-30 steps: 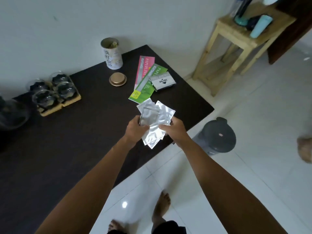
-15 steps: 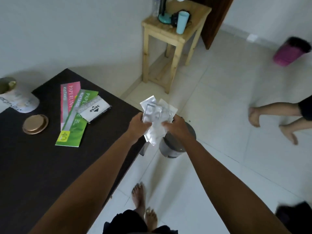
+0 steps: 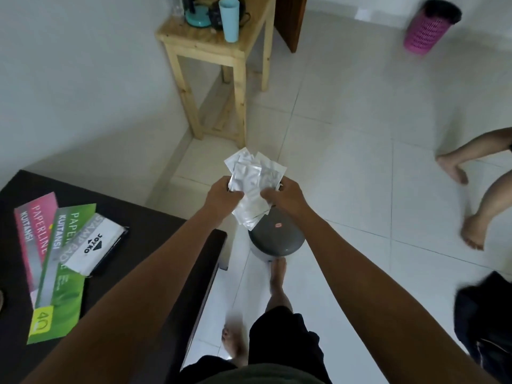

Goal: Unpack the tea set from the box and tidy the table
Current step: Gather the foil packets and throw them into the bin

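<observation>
Lying at the far left on the dark tabletop [image 3: 155,228]: a pink receipt book [image 3: 34,231], a green receipt book [image 3: 59,275] overlapping it, and a white stamp pad box [image 3: 92,245] resting on top of both. Gripping a fanned bundle of silver foil packets [image 3: 253,189] with both hands, left hand [image 3: 223,194] on the bundle's left edge, right hand [image 3: 285,195] on its right, fingers of each closed around the foil. Holding the packets past the tabletop's corner, directly above a grey lidded bin [image 3: 277,239] standing on the floor [image 3: 360,134]. Standing beyond against the wall, a wooden side table [image 3: 213,45]; at far right, a pink basket [image 3: 426,29].
</observation>
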